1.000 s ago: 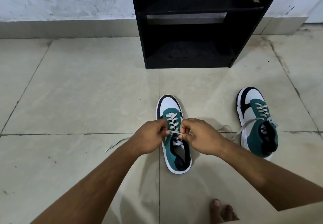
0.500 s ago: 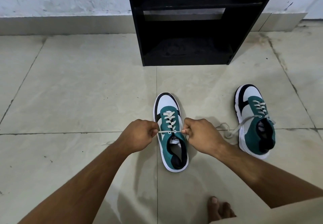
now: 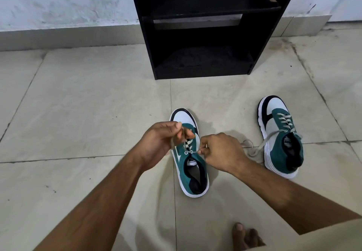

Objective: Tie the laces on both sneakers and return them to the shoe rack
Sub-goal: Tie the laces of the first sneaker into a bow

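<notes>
Shoe rack [image 3: 205,35] top cut off

2 bare forearms [image 3: 101,198], bare foot [image 3: 246,237], beige garment edge [image 3: 337,231] at right.

Matt, suede-like teal sneaker [image 3: 189,160], woven cloth laces [image 3: 187,145], faintly glossy floor tiles [image 3: 82,98], possibly laminate rack [image 3: 203,35].

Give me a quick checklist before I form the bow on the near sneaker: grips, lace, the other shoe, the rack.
1. Left hand pinching its lace end, raised over the toe: ok.
2. Right hand pinching the other end beside the top eyelets: ok.
3. First knot seated on the near sneaker: cannot tell, fingers cover it.
4. Near sneaker flat on the floor: ok.
5. Far sneaker tied: not ok, its loose lace trails on the tile.
6. Shoe rack bottom shelf free: ok.
</notes>
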